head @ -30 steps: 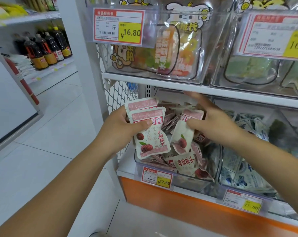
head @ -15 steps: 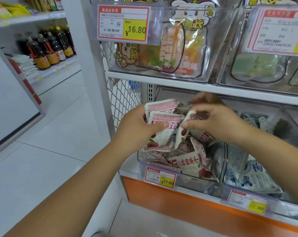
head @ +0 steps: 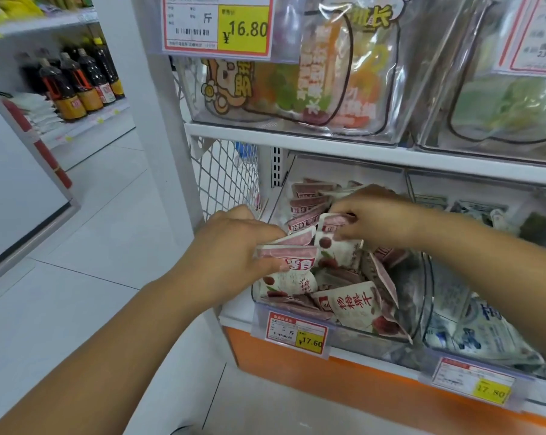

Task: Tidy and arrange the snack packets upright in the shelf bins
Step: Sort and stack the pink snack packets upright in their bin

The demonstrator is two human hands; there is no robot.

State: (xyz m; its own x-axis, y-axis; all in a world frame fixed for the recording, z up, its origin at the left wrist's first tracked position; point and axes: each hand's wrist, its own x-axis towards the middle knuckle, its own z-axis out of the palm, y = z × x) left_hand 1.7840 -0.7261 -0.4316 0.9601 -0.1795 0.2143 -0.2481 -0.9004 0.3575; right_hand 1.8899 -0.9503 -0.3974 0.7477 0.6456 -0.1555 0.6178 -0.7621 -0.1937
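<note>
A clear plastic bin on the lower shelf holds several white-and-pink bayberry snack packets, some lying flat, some standing at the back. My left hand grips two stacked packets at the bin's front left. My right hand pinches the top of another packet just right of that stack, over the middle of the bin.
A second bin of blue-and-white packets stands to the right. Price tags hang on the bin fronts. The shelf above carries clear bins of larger snack bags. A wire mesh panel and white post are at left, tiled floor below.
Both hands have sunk lower into the bin. The left hand's stack has come down to the front left, and the right hand has set its packet beside that stack.
</note>
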